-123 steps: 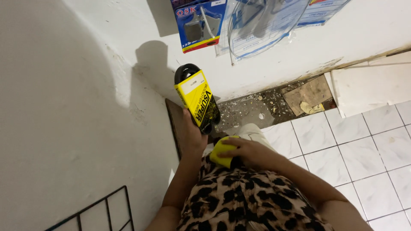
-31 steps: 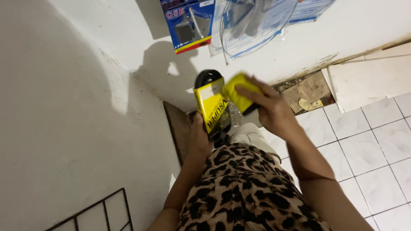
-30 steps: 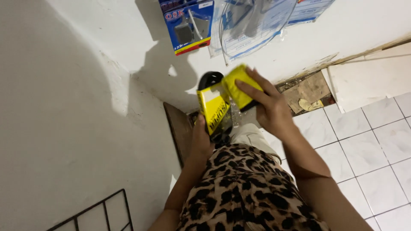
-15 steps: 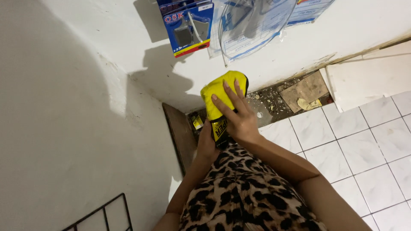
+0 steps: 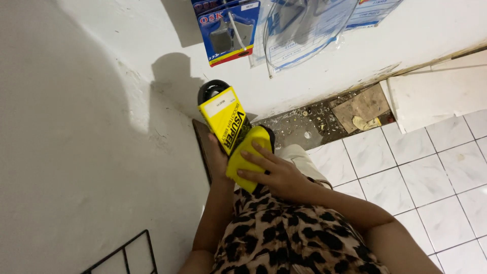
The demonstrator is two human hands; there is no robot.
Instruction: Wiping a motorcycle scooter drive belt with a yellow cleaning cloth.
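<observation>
My left hand (image 5: 218, 155) grips the lower end of a black rubber belt in a yellow cardboard sleeve (image 5: 224, 117), holding it upright in front of the white wall. My right hand (image 5: 271, 170) presses a folded yellow cloth (image 5: 247, 152) against the lower part of the sleeve, fingers spread over the cloth. The black loop of the belt (image 5: 210, 89) shows above the sleeve's top. My leopard-print clothing (image 5: 284, 233) fills the bottom of the view.
Blue carded parts (image 5: 225, 30) and clear plastic packets (image 5: 304, 30) hang on the wall above. Broken floor with rubble and a cardboard scrap (image 5: 362, 106) lies at the wall's foot, white tiles (image 5: 426, 172) to the right. A black wire rack (image 5: 127, 253) stands bottom left.
My right hand has slid the yellow cloth down from the top of the sleeve to its lower end. The belt's black loop and the sleeve's face now show again.
</observation>
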